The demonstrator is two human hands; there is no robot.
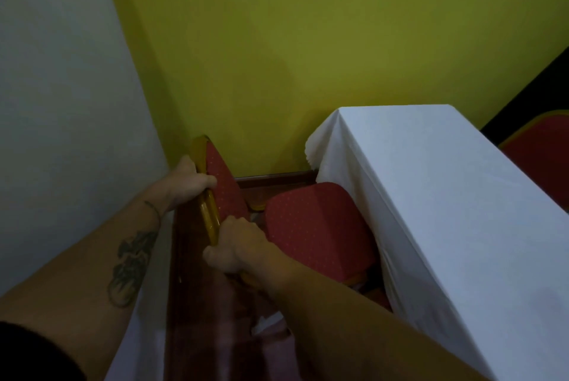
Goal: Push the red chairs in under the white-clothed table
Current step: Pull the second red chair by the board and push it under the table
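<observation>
A red chair (311, 226) with a dotted cushion and a gold frame stands in the room's corner, its seat partly under the hanging edge of the white-clothed table (446, 196). Its red backrest rises at the left, edged by the gold top rail. My left hand (187, 179) grips the far part of that rail. My right hand (237, 245) grips the near end of the same rail. The chair's legs are hidden under the seat and my arms.
A yellow wall (308, 57) stands close behind the chair and a white wall (61, 103) close on the left, with a dark red skirting board along the floor. Another red chair (542, 153) shows past the table at the far right.
</observation>
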